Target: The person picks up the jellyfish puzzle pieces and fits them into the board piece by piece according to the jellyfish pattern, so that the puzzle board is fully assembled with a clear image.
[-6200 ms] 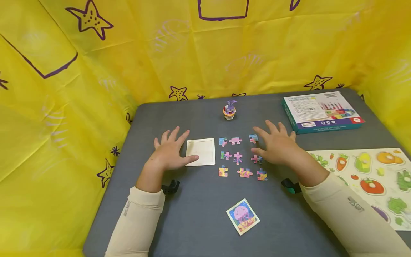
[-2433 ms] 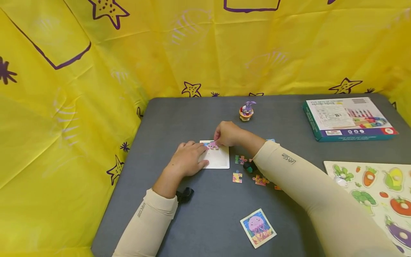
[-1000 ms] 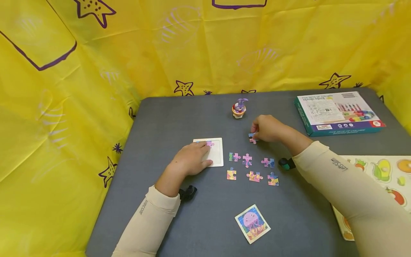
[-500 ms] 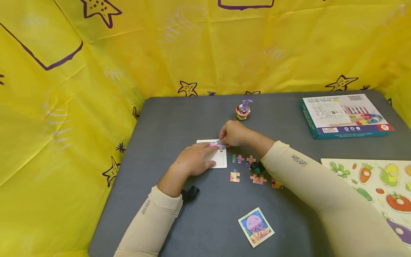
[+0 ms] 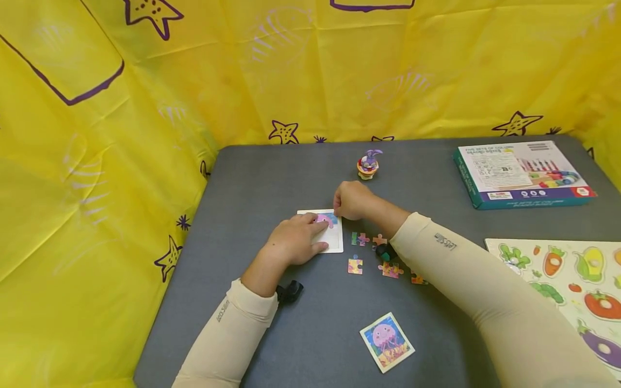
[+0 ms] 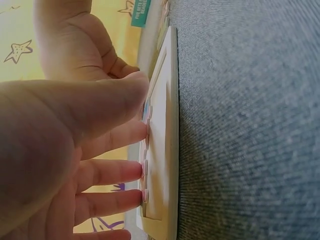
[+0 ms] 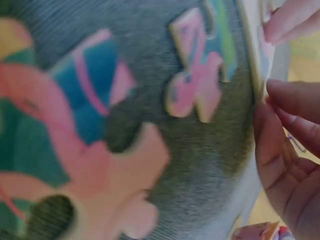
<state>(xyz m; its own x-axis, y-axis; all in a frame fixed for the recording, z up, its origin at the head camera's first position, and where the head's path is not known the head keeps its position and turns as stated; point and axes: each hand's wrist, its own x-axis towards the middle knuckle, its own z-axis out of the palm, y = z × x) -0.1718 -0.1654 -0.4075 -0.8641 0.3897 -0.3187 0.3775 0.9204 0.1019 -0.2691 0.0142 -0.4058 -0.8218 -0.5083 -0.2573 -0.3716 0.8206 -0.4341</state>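
Observation:
My left hand (image 5: 291,237) lies over the left side of a pale square puzzle tray (image 5: 333,245), fingers extended. Its fingertips touch the pink and blue jigsaw pieces (image 5: 324,219) along the tray's far row. At the far right corner, my right hand (image 5: 353,200) has its fingers curled, with thumb and forefinger pinching at the blue corner piece; the fingertips partly hide it. To the right of the tray lie several loose pieces, among them a green and pink one (image 5: 360,239) and a yellow one (image 5: 355,265). The right forearm covers part of that group.
A jellyfish picture card (image 5: 386,342) lies tilted nearer the body. Behind the right hand stands a small purple rabbit figure (image 5: 368,165). A boxed game (image 5: 526,175) occupies the back right, with a vegetable puzzle board (image 5: 495,247) in front of it. Yellow cloth (image 5: 233,91) hangs around the table.
My right hand took the blue corner piece from the loose group and carried it left to the tray. Since half a second ago that piece has settled into the corner. The left hand stays.

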